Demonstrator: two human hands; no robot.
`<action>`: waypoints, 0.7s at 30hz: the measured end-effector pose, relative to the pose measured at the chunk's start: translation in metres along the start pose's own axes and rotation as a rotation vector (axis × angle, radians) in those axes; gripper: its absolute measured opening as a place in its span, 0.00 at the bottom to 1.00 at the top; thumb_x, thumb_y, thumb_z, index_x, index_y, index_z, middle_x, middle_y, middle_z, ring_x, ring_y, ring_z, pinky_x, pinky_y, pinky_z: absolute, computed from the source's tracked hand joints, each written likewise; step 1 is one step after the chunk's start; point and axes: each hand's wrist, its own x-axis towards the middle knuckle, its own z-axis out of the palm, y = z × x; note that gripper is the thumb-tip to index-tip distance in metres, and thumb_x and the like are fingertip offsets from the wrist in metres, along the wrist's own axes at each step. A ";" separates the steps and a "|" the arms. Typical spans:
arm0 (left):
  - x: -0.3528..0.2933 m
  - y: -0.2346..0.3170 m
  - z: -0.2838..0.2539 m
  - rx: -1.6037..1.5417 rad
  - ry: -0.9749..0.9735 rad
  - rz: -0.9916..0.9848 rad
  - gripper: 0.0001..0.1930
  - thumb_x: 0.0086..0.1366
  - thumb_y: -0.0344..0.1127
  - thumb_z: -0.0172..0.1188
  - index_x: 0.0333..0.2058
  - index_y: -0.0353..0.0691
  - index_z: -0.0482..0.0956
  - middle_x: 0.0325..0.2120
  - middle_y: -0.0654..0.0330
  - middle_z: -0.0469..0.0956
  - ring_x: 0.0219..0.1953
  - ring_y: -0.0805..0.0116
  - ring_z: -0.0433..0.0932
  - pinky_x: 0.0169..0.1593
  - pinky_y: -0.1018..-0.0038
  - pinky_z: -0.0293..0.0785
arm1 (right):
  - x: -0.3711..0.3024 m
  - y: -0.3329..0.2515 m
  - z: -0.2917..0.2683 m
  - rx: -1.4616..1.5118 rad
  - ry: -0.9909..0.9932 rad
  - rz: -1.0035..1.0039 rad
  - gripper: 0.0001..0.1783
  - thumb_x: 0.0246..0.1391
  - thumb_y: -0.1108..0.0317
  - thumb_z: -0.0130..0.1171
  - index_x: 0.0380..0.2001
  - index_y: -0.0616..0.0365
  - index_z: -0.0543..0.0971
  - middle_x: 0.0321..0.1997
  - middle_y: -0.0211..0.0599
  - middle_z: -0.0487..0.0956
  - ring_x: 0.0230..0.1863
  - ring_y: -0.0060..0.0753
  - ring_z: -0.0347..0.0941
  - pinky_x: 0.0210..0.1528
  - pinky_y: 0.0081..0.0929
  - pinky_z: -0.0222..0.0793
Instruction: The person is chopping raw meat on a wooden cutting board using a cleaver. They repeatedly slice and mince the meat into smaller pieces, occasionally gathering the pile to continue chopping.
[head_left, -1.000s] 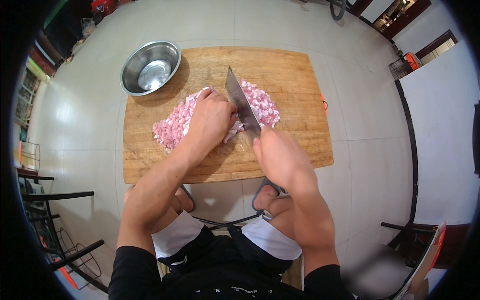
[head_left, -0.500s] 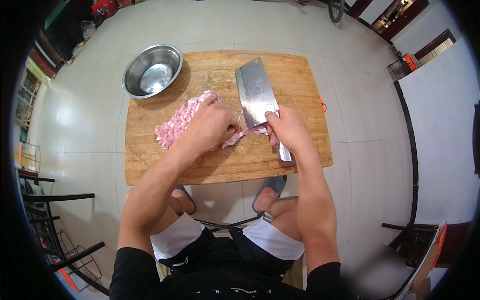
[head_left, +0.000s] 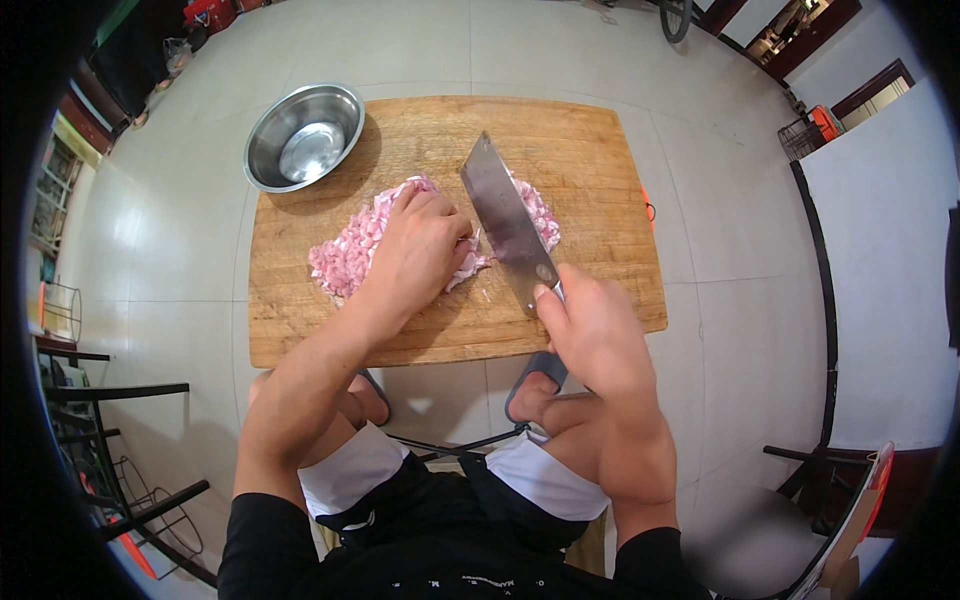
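My right hand (head_left: pixel 592 325) is closed round the handle of a wide steel cleaver (head_left: pixel 508 222). Its blade slants away to the far left over the middle of a wooden cutting board (head_left: pixel 590 150). Curled fingers of my left hand (head_left: pixel 425 238) press on pink diced meat (head_left: pixel 345 248), just left of the blade; their tips are partly hidden. That heap spreads out to the left of the hand. A smaller band of cut meat (head_left: pixel 538 212) lies along the blade's right side, partly covered by it.
A steel bowl (head_left: pixel 262 128) stands at the board's far left corner, its inside showing bare metal. My slippered feet (head_left: pixel 540 375) are below the board's near edge. Black metal racks (head_left: pixel 130 393) stand at the left. A white wall panel (head_left: pixel 890 280) rises at the right.
My right hand has drawn the cleaver nearer to me, its blade now turned more steeply. More cut meat shows to the blade's right. My left hand has barely shifted.
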 end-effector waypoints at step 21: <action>-0.005 -0.009 0.011 0.005 -0.009 0.003 0.05 0.61 0.33 0.71 0.35 0.40 0.91 0.37 0.58 0.82 0.53 0.54 0.81 0.74 0.48 0.66 | 0.018 -0.024 0.028 -0.142 -0.145 -0.023 0.16 0.74 0.63 0.55 0.43 0.71 0.76 0.38 0.73 0.85 0.45 0.78 0.84 0.50 0.67 0.79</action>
